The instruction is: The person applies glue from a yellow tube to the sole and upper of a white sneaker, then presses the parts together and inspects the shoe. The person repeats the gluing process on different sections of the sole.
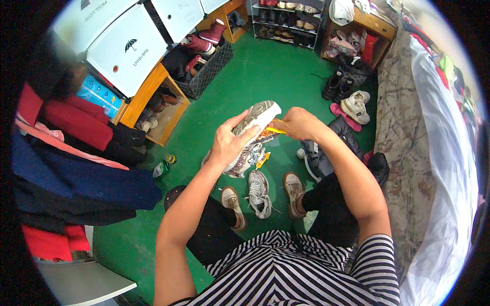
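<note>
My left hand (227,144) grips a grey-and-white sneaker (261,113), tilted with its pale sole toward the upper right. A thin yellow tool (276,130) is pinched in my right hand (301,124), its end against or very close to the shoe's side; its exact kind cannot be made out. Under the hands lies a crumpled, silvery patterned wrapping (249,159), partly hidden by my left hand. Beside it on the floor is a small yellow packet or tube (263,160). A second grey sneaker (259,193) with loose laces stands between my feet.
Green floor (232,97) spreads ahead. A shoe rack (286,23) stands far off, a black basket of shoes (206,71) at left. Black shoes (339,84), white sneakers (356,107) and a black jacket (344,137) lie right, by the bed (398,117). A green bottle (161,169) lies left.
</note>
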`<state>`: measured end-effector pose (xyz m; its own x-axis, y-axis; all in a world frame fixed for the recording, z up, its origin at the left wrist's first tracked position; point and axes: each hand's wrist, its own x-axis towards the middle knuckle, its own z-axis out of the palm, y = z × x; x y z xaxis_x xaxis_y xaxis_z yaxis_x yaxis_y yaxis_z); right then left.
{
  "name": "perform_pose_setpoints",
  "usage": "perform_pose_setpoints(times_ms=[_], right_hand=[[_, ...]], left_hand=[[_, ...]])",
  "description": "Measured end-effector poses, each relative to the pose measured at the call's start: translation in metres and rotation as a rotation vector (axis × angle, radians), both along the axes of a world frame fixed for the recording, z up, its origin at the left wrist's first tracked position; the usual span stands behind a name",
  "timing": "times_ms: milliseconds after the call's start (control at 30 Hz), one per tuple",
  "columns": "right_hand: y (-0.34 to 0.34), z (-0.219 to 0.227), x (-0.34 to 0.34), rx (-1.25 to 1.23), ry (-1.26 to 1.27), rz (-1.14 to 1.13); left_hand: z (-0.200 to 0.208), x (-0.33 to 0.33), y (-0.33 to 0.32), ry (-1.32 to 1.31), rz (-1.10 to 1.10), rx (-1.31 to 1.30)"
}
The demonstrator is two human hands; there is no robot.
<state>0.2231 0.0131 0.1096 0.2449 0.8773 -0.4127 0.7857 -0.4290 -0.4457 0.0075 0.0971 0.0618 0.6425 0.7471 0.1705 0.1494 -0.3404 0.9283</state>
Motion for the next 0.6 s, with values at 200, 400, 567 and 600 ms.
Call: perform_pose_setpoints(times_ms=[200,400,567,600], right_hand=[[0.003,0.000,-0.002,0.096,-0.165,-0.037],[-0.008,0.020,-0.016,0.104,-0.215,0.071],[-0.011,0.027,-0.004,0.112,-0.325,-0.019],[-0.009,0.025,-0.005,0.131,-0.325,-0.036]], left_hand=[[-0.004,0.005,-0.002,0.008,-0.007,-0.015],[-0.001,0.006,-0.004,-0.007,0.017,0.020],[-0.002,0.009,-0.005,-0.036,0.029,-0.043],[-0.004,0.009,-0.004,-0.046,0.027,-0.036]])
